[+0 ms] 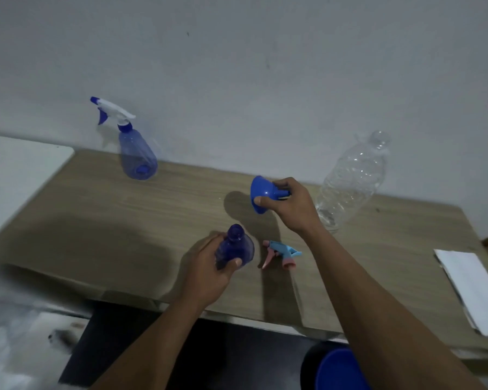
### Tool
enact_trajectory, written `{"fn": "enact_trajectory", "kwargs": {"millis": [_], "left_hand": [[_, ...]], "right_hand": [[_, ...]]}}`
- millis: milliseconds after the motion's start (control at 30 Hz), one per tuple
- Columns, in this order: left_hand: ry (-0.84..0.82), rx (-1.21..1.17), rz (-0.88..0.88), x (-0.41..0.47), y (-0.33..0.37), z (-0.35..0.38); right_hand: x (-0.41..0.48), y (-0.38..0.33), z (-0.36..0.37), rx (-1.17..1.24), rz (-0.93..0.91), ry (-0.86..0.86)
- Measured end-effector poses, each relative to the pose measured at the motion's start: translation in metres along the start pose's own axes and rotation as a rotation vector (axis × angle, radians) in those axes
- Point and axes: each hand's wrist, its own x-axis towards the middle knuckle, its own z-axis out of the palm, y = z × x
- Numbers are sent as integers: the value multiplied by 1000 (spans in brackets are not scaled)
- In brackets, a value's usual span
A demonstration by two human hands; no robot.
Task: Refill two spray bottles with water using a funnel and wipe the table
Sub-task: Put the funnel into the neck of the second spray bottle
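My left hand [209,274] grips an open dark-blue spray bottle [235,246] near the front of the wooden table [110,220]; its neck has no head on it. My right hand [289,205] holds a blue funnel [261,192] in the air above and to the right of that bottle, tipped on its side. The light-blue and pink spray head [281,253] lies on the table just right of the held bottle. A second blue spray bottle [137,153] with a white and blue head stands at the back left. A clear plastic water bottle [352,178], nearly empty, stands at the back right.
A folded white cloth or paper [473,288] lies at the table's right front corner. A white surface [17,170] adjoins the table on the left. Below the front edge sits a blue round container [338,370]. A wall runs right behind the table.
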Motion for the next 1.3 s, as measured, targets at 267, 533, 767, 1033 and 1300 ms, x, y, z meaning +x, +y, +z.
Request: {"fn": "enact_trajectory", "kwargs": {"millis": [267,533,767,1033,1300], "left_hand": [[-6,37,5,-2,11,-3],[-29,30,-13,-1,10,-5],[-27,81,-24,-3,12,-8],[-43,77,-61,0,12,-9],[-70,29,-83,-2,16,-11]], "right_hand": [[-38,-37,-11,141,-68,-108],[-60,-55,6,261,-130,-131],[-70,-43,33,354,-151,-115],[-78,-20,49,362,-169,-105],[-93,-18,37,168,-168,-123]]}}
